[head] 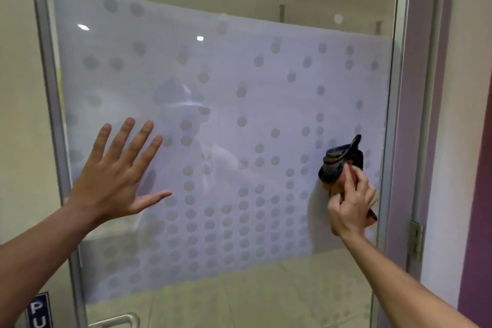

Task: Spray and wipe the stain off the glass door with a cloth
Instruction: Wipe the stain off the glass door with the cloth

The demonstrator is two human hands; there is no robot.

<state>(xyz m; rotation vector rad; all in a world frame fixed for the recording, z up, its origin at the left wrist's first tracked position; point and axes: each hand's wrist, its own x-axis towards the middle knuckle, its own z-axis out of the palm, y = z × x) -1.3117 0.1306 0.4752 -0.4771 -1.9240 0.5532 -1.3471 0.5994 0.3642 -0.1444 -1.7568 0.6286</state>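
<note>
The glass door (239, 66) fills the view, with a frosted film dotted with grey circles across its middle. My left hand (114, 178) lies flat on the glass at the left, fingers spread and straight. My right hand (351, 202) grips a bunched dark cloth (338, 162) and holds it against the glass near the door's right edge. No spray bottle is in view. I cannot make out a stain on the glass.
A metal frame (50, 104) runs down the door's left side and another (399, 114) down the right, with a hinge (415, 239) low on the right. A metal door handle (119, 321) and a blue sign (38, 310) sit at the bottom left. A purple wall (476, 221) stands to the right.
</note>
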